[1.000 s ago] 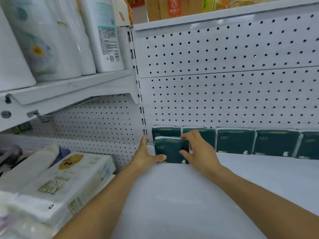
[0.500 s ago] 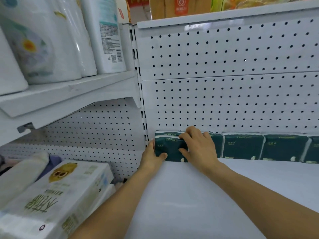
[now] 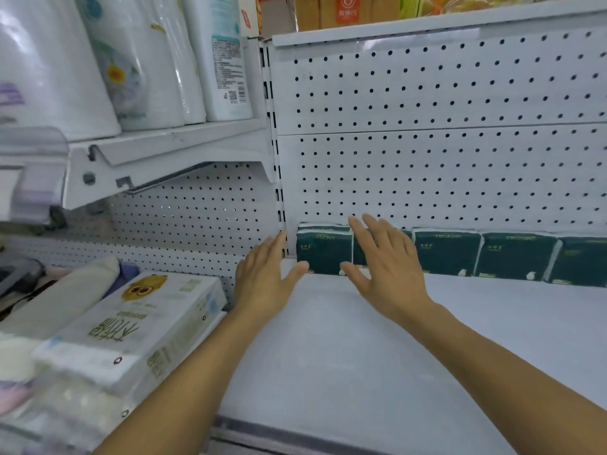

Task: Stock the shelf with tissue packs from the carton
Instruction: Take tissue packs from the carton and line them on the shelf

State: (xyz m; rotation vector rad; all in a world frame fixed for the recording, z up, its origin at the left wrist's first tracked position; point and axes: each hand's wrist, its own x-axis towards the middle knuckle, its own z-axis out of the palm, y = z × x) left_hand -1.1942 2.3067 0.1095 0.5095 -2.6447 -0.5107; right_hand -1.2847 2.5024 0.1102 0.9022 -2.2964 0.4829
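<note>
The step in hand looks like the end of one placement: a dark green tissue pack (image 3: 323,252) stands at the far left end of the row of packs (image 3: 512,256), against the pegboard back wall (image 3: 427,165) of the white shelf (image 3: 361,356). Both hands are empty, with straight fingers spread apart.

The left hand (image 3: 262,280) hovers over the left edge of the shelf; its thumb points toward the bottom left corner of the pack and is just beside it (I cannot tell if it touches). The right hand (image 3: 384,267) is in front of the second pack in the row and hides most of it. Its thumb tip is just beside the bottom right corner of the end pack, and its fingers (image 3: 371,231) reach up past the top of the row. So the pack lies between the two thumbs, held by neither.

I judge that the next move calls for another pack from the carton, which is not in view. The near part of the shelf in front of the row is bare, so a second row there seems possible.
</note>
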